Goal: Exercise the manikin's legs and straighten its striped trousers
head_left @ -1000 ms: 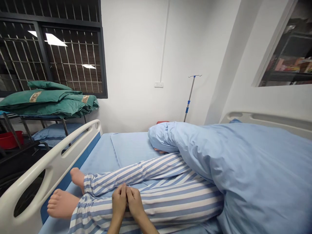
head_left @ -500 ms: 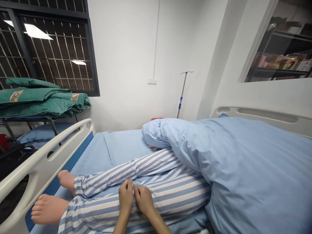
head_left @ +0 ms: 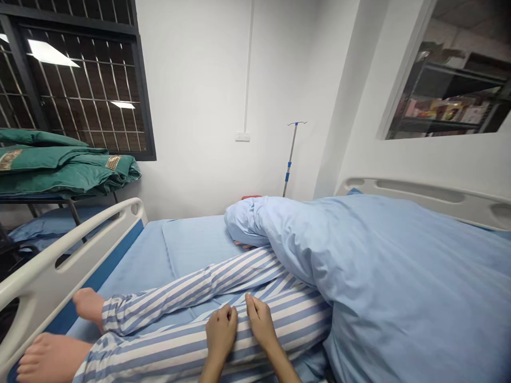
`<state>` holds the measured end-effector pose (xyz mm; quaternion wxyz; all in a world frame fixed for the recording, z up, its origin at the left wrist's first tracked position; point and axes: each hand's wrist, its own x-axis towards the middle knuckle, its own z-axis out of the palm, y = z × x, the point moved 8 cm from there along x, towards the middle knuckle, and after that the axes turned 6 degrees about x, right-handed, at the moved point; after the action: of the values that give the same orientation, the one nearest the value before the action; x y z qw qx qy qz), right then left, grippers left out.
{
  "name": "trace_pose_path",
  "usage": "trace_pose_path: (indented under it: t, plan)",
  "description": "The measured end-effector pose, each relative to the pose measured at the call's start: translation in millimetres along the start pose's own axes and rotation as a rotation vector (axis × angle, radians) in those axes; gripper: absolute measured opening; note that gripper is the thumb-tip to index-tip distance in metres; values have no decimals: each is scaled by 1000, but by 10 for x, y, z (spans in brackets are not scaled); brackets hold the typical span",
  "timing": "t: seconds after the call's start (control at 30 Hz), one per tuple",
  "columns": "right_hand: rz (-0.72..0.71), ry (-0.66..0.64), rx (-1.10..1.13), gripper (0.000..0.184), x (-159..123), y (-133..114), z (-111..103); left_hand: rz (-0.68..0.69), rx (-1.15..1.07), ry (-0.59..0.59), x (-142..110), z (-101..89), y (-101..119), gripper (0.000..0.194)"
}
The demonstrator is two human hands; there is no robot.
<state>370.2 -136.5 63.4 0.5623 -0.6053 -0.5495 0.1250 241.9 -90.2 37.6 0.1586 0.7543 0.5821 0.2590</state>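
Ward wall (head_left: 191, 106) and drip pole (head_left: 290, 159) rise behind the bed. The left hand (head_left: 221, 338) and right hand (head_left: 261, 322) sit just apart on the striped trouser leg (head_left: 167, 351), fingers lightly curled against the cloth; whether they pinch any fabric, I cannot tell. The soft cotton would likely slide over the limb, which looks heavy and limp, so the knee and ankle seem firmer places to hold. The other leg (head_left: 179, 292) lies just beyond, its bare foot (head_left: 88, 307) near the bed rail (head_left: 67, 255). A blanket (head_left: 399, 282) hides the hips and upper body; only a few fingertips (head_left: 243, 244) show by its fold.
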Motion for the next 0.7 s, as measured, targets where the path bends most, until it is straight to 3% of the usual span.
trace_pose_path:
  t: [0.13, 0.2, 0.57, 0.7]
  plan:
    - [-219, -21, -431, 41, -132, -22, 22, 36, 26, -6, 10, 14, -48, 33]
    - [-249, -6, -563, 40, -182, -47, 63, 73, 13, -5, 9, -16, -51, 33]
    - [-282, -85, -748, 36, -207, -129, 173, 127, -105, -8, -100, -99, -99, 31]
    - [-241, -92, -797, 35, -188, -72, 204, 144, -172, -59, -263, -251, 24, 26]
